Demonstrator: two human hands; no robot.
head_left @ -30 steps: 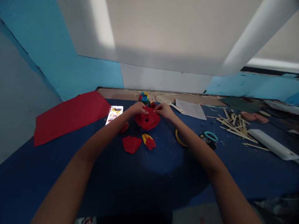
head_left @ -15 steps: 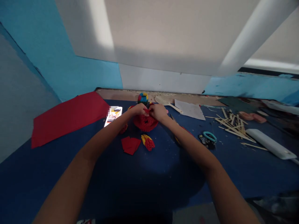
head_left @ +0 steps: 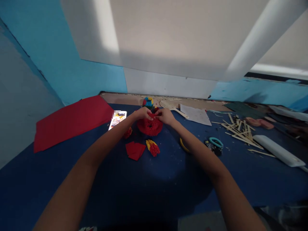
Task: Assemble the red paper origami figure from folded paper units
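From my remote seat, the main risk I see is at the red round ring of interlocked folded-paper pieces (head_left: 149,126). It seems to hold together by friction alone, so too hard a press or a sideways tug at its far rim could, I judge, spring neighbouring pieces loose or squash the ring out of round. The left hand (head_left: 142,113) and the right hand (head_left: 165,116) meet over that far rim. Both sets of fingers are curled in and pinched nearly closed on the red paper, but I cannot tell at this size whether they grip the rim itself or a single loose piece against it. Both forearms stretch far forward, and a dragging wrist could knock the small red-and-yellow bundle of folded pieces (head_left: 152,147) or the flat red folded paper squares (head_left: 134,149) lying just in front of the ring. A slip backwards might bump the multicoloured paper ball (head_left: 148,102) just behind it. The ring sits on the dark blue table covering (head_left: 154,179), towards the far edge, between a lit white phone (head_left: 117,119) on the left and a white paper sheet (head_left: 196,114) on the right. It looks low, dome-like and ribbed, dark at its centre, uniformly red, light and easily crushed.
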